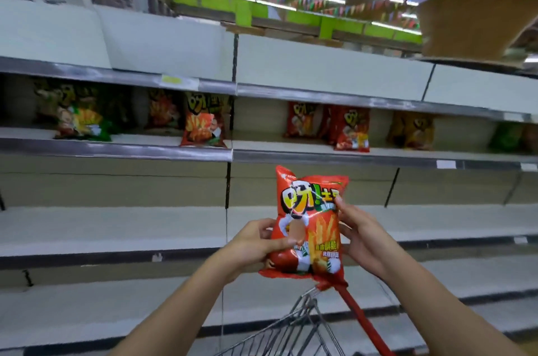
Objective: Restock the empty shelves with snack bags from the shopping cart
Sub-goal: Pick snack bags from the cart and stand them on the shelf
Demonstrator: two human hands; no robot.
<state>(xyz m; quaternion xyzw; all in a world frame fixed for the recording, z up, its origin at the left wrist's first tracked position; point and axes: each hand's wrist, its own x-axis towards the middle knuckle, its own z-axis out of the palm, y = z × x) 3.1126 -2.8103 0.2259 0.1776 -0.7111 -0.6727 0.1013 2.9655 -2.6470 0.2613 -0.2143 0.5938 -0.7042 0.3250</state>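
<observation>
Snack bag: red fries-style snack bag [310, 224], held upright in mid-air with the printed front facing the camera, right above the front corner of the shopping cart.
Left hand: left hand [256, 243] is clamped on the bag's lower left edge, thumb across the front, fingers wrapped behind.
Right hand: right hand [359, 235] grips the bag's right edge, fingertips pressing near the upper right of the print.
Shopping cart: wire shopping cart [294, 329] sits directly under the bag, with its red handle bar [361, 318] running down to the right. Can't see what's inside it from here.
Bare shelf: the white shelf board [116, 227] straight behind the bag has nothing on it, and the board below that one is bare too.
Stocked shelf: one level above the bag, shelf [116, 149] carries a few bags standing up. Orange bag [203, 122] up and to the left of the held bag, green-and-yellow bag [83, 122] further left, pair of red bags [350, 130] just above and right of it, yellowish bag [412, 131] further right (pretty blurry, so the colour's my best read).
Top shelf: above all that, plain white back panels [320, 64].
</observation>
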